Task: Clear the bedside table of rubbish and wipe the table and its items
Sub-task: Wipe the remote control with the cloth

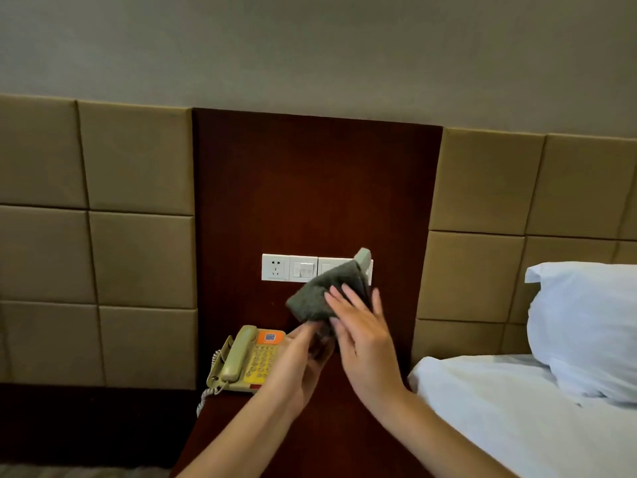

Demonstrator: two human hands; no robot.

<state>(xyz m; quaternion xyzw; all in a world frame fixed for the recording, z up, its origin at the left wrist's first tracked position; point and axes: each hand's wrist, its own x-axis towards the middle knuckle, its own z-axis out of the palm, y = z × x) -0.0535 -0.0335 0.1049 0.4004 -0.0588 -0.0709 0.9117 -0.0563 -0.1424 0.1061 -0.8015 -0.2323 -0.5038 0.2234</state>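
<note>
In the head view, both hands are raised above the dark red-brown wooden tabletop (344, 450), in front of the white socket-and-switch plate (289, 268). They are working on one item, probably lifted clear so that every face can be reached.

The left hand (303, 357) is curled round the lower end of a dark grey fuzzy cloth (320, 298) and grips it from beneath as the anchor. The cloth is wrapped over a pale grey slab-shaped item (364, 257). Only the item's top corner pokes out, so what it is cannot be told.

The right hand (362, 336) lies flat against the cloth, fingers straight and slightly spread. It presses the fabric onto the item, seemingly to rub it.

The beige corded telephone (241, 360), with an orange label, sits at the back left of the tabletop below the left hand, its handset cradled. On the right, the white bed sheet (499, 408) and white pillow (586, 322) lie just beside the tabletop.

The step in hand looks to be wiping the items, with the telephone and the surface itself likely left to do.
</note>
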